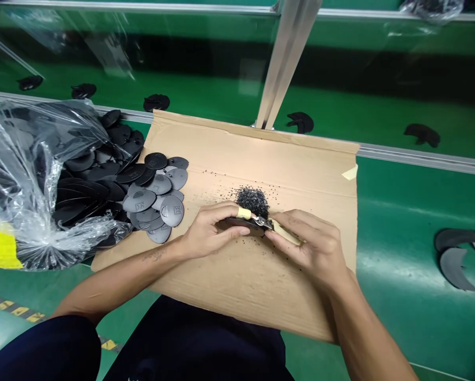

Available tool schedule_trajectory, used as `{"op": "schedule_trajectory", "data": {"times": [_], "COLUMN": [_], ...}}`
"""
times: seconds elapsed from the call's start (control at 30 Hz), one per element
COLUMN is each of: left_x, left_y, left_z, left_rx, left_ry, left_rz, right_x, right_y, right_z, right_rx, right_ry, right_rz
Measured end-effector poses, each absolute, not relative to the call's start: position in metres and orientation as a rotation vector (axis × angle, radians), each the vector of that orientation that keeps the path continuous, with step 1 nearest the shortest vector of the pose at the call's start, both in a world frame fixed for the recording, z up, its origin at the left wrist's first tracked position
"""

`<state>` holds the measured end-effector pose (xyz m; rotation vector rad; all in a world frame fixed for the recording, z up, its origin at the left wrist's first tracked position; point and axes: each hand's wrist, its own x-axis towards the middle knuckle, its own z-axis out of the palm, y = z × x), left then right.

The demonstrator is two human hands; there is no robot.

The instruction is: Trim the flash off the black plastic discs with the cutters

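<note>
Factory workshop, plastic-parts finishing by look of it. Aluminium-profile post [287, 63] and rail [420, 159]; curved black parts [422, 134] spaced out beyond rail. Near-identical black discs [172, 210] heaped beside bulging clear plastic bag [19, 159]. Black trimmings [252, 202] piled on cardboard sheet [206, 283]. Yellow-and-black hazard tape [19, 310] across green floor [1, 336].

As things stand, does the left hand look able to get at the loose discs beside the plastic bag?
Probably not without letting go: the left hand grips a dark disc. Otherwise, the loose discs lie close by with nothing visible blocking the way.
</note>
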<state>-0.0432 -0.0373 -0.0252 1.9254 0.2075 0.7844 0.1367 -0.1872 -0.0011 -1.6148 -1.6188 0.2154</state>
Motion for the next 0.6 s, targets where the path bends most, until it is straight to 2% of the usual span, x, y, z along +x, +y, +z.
{"op": "schedule_trajectory", "data": {"times": [0.33, 0.43, 0.6], "left_x": [-0.0417, -0.0416, -0.0444], "left_y": [-0.0338, -0.0312, -0.0306], "left_z": [-0.0214, -0.0205, -0.0213], "left_rx": [2.193, 2.245, 2.106], "left_ry": [0.115, 0.187, 0.344], "left_rz": [0.721, 0.729, 0.751], "right_x": [0.145, 0.1452, 0.1397], "right_y": [-0.1845, -0.1848, -0.1841], "right_z": [-0.0099, -0.0092, -0.0046], "right_rx": [-1.761, -1.768, -1.742], "right_ry": [-1.784, -1.755, -1.474], "right_rz": [-0.089, -0.031, 0.253]}}
